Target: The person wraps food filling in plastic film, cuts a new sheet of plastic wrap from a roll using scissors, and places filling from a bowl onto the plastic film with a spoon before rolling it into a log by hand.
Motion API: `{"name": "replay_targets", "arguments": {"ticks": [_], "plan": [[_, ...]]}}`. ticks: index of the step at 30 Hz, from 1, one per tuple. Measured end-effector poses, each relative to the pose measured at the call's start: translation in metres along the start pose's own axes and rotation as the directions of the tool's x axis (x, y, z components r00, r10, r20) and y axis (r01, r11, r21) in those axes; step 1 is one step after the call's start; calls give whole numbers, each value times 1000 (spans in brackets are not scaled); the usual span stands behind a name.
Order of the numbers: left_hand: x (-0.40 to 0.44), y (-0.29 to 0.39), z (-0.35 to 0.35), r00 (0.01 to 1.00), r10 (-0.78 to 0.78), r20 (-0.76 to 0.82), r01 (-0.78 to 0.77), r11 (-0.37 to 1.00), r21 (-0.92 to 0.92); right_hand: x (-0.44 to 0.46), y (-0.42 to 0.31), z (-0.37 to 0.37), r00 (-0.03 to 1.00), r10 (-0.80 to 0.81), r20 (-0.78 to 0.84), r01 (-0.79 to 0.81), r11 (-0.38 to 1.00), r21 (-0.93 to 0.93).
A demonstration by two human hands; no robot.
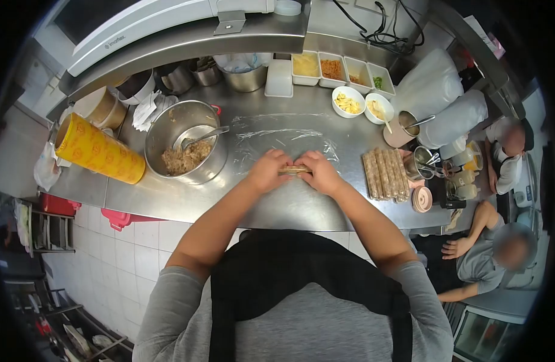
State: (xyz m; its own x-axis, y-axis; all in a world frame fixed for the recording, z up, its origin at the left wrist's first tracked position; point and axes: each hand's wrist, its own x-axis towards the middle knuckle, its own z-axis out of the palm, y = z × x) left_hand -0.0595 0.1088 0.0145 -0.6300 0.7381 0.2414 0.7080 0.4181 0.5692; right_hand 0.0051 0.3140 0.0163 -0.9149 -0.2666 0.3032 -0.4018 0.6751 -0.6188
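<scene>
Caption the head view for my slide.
Left hand and right hand hold a roll between a pot and more rolls.

Both arms (217, 217) stretched forward, hands (269, 171) close together, fingers (279, 155) curled

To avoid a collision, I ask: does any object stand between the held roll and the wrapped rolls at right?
No visible object does. Only the right hand, which holds the small roll with the left hand, then steel counter, come before the wrapped rolls.

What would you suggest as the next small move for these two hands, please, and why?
Perhaps roll the small brown log forward over the plastic film: the left hand and right hand hold its ends, and film lies just ahead.
</scene>
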Motion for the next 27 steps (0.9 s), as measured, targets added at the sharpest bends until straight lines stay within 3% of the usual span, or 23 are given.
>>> {"name": "replay_targets", "arguments": {"ticks": [3,6,9,12,14,17,21,23,27], "plan": [[-15,-11,-12,993,47,-110,-56,995,-78,-10,11,-12,999,-25,-36,25,1000,16],[-25,-18,-21,997,-18,-70,16,999,-35,-21,13,-12,999,-18,-45,16,999,-35],[-22,-18,-26,999,10,-36,-11,1000,-20,-19,12,-17,998,-45,-36,43,998,-53],[-24,-18,-31,994,-99,-38,91,980,-176,-15,17,-22,998,-56,4,56,996,-68],[-23,-21,-29,996,-38,-77,33,998,-59,-10,15,-24,999,-41,32,45,992,-122],[-23,-28,-21,990,4,-144,3,999,43,-11,-8,-4,957,-266,-118,195,887,-418],[-12,-13,-22,971,-6,-239,43,988,148,2,6,17,971,-206,-123,151,924,-353],[-10,1,-20,961,95,-260,-58,987,148,11,12,15,986,-135,-96,99,944,-314],[1,-11,-4,955,145,-259,-120,987,112,14,6,12,953,-254,-162,185,918,-352]]}}
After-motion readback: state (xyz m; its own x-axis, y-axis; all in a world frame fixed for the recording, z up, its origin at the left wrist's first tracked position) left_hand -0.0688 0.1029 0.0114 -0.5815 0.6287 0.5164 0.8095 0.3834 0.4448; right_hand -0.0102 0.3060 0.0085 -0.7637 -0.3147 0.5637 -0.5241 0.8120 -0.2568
